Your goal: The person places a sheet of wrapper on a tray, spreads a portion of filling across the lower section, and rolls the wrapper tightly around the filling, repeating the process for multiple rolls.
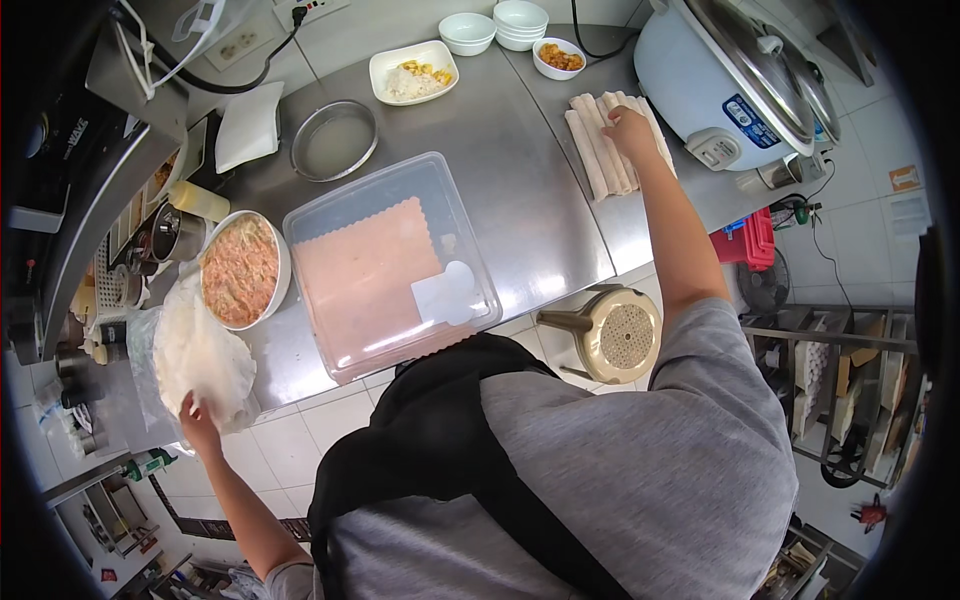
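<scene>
At the left of the steel counter, my left hand [198, 421] touches the near edge of a stack of thin pale wrappers [196, 349] lying on clear plastic. Beside them stands a white bowl [284, 271] of pinkish minced filling [240, 270]. My right hand [628, 135] reaches over a row of rolled wrappers [592, 154] at the right; whether its fingers grip a roll cannot be told. Between the hands lies a clear plastic lid or tray [469, 225] with a pink scalloped sheet [360, 277] and a white scraper-like piece [442, 292] seen at it.
Along the back are a round metal pan [334, 141], a square dish of food [377, 66], small white bowls [467, 34] and a bowl of orange-brown food [559, 67]. A large rice cooker [697, 90] borders the rolls. Below the counter edge is a plastic stool [621, 335].
</scene>
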`<state>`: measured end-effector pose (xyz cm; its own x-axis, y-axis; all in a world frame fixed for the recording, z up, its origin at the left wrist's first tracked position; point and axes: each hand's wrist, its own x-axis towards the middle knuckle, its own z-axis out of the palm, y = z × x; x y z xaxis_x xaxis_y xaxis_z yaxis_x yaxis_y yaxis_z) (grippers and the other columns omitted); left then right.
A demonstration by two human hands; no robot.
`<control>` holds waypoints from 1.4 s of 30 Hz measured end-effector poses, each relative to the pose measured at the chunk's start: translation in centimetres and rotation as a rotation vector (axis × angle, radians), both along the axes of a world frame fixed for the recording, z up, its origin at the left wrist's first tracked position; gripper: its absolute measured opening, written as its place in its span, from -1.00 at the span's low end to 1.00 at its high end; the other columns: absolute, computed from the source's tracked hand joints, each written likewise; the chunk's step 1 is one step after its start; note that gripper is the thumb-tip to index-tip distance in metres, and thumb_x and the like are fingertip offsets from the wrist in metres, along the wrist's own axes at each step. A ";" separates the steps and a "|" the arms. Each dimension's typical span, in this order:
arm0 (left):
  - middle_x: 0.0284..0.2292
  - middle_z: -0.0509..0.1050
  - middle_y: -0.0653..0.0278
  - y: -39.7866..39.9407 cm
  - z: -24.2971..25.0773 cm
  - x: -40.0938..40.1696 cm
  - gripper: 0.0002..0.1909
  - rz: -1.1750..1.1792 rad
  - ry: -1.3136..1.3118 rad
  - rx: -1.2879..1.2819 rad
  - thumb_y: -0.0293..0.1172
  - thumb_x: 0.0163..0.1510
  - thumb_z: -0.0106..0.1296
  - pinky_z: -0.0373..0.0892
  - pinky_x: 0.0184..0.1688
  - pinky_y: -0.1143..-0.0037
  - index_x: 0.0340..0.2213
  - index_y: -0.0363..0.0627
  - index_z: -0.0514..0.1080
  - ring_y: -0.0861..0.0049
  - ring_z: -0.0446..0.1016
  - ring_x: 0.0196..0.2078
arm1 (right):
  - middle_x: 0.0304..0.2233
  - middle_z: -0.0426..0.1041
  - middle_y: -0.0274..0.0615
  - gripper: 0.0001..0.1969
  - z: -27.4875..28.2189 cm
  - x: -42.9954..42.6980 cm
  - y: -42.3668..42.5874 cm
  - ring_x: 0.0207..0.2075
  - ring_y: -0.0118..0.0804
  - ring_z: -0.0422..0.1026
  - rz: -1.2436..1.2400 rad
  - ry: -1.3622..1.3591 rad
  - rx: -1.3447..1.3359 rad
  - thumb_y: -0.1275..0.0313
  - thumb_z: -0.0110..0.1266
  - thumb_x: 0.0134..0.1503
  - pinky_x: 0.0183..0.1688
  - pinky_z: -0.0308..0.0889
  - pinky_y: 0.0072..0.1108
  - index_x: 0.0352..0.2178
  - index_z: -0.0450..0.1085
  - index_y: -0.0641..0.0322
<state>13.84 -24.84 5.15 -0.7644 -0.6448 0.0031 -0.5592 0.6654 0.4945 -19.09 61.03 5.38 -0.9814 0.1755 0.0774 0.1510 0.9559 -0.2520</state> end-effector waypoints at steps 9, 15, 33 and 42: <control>-0.14 0.43 0.08 2.0 0.1 0.0 -0.47 -0.564 0.150 -0.171 -0.53 -0.24 0.35 0.36 -0.02 0.37 -0.14 -0.12 0.48 0.21 0.40 -0.04 | -0.36 0.53 0.01 -0.74 -3.6 4.8 -2.1 -0.25 0.04 0.51 0.137 0.409 -0.074 0.52 0.09 -0.02 -0.14 0.39 -0.35 -0.22 0.47 0.20; -0.27 0.50 0.10 2.3 0.9 -2.2 -0.72 -0.501 0.172 -0.139 -0.49 -0.10 0.26 0.39 -0.10 0.42 -0.27 -0.22 0.56 0.24 0.48 -0.20 | -0.06 0.39 0.05 -0.67 -3.6 9.5 -1.7 0.00 0.07 0.37 0.108 0.347 0.002 0.55 0.04 0.07 0.05 0.28 -0.32 -0.08 0.36 0.29; -0.37 0.45 0.43 19.4 16.8 -8.9 -0.80 -1.036 -0.004 0.817 -0.29 0.28 -0.10 0.31 -0.25 0.60 -0.27 -0.17 0.40 0.69 0.40 -0.30 | 0.23 0.16 -0.07 -0.15 4.6 19.2 -37.1 0.26 -0.08 0.13 0.731 -0.221 -1.053 0.45 0.31 -0.07 0.25 0.09 -0.37 0.24 0.05 0.12; 0.13 0.26 0.04 25.7 4.7 -15.1 -0.34 -0.442 -0.057 1.249 -0.05 0.23 -0.04 0.20 0.18 0.39 0.18 -0.27 0.12 0.29 0.29 0.15 | -0.02 0.42 -0.13 -0.33 3.6 14.5 -26.4 -0.03 -0.28 0.42 0.283 -0.318 -1.348 0.34 0.26 0.04 0.04 0.33 -0.40 0.17 0.18 0.17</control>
<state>-1.24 0.86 9.88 -0.8884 0.1108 -0.4456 -0.4553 -0.0864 0.8862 -4.62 34.68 9.01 -0.9388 -0.2670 -0.2175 0.2202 0.0202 -0.9752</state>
